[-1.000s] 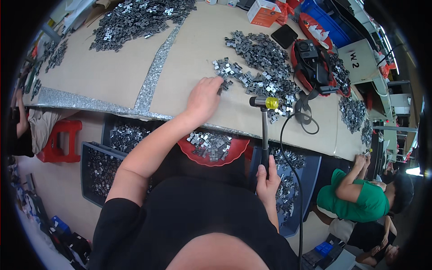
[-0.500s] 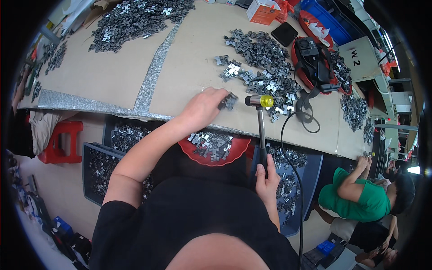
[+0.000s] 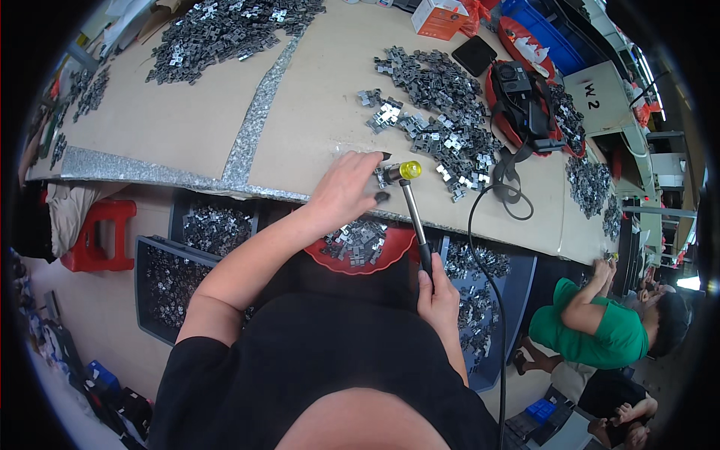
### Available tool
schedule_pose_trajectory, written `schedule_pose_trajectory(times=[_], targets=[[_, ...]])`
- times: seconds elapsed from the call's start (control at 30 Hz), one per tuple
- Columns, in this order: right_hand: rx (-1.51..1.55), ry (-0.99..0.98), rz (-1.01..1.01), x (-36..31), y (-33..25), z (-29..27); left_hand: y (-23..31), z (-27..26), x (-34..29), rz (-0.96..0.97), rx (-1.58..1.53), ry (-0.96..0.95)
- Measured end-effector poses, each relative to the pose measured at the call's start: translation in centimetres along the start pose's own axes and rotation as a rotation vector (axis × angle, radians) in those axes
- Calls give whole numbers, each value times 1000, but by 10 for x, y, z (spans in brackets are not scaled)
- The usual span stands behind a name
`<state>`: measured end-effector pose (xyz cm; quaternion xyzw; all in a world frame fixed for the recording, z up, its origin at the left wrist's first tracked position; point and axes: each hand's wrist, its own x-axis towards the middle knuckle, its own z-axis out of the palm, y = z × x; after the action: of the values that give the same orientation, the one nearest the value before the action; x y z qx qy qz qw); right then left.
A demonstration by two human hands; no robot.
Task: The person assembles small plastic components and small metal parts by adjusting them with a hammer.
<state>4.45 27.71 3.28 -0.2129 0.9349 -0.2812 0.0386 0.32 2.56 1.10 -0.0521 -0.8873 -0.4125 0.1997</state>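
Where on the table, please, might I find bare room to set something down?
Bare beige tabletop lies between the speckled grey strip and the right-hand heap of small metal pieces; another patch lies left of the strip, below the large dark metal heap. It's crowded around the left hand and yellow-tipped hammer, and by the black camera headset.

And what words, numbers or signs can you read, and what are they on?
I won't copy writing out, but here's where it is:
Pale cabinet: big dark marks, clear enough to read.
White and orange box: small print, too tiny to read.
Hammer: no writing I can make out.
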Motion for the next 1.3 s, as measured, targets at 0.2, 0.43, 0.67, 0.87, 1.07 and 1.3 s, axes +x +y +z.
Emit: schedule_pose_trajectory(times=[0.2,0.43,0.67,0.87,1.07,1.3], targets=[[137,99,-65,-4,5,-7,-4,5,-1,-131,-52,-4],[-129,38,-115,1,4,2,-3,6,-1,-152,-81,-31],[231,247,-51,-1,5,-3,2,-5,-5,-84,-37,-49],[327,178,39,-1,7,-7,8,-27,-17,135,-74,-270],[357,140,36,2,8,3,-26,-5,53,-194,132,172],[377,120,69,-1,8,3,-33,-1,70,-220,290,52]])
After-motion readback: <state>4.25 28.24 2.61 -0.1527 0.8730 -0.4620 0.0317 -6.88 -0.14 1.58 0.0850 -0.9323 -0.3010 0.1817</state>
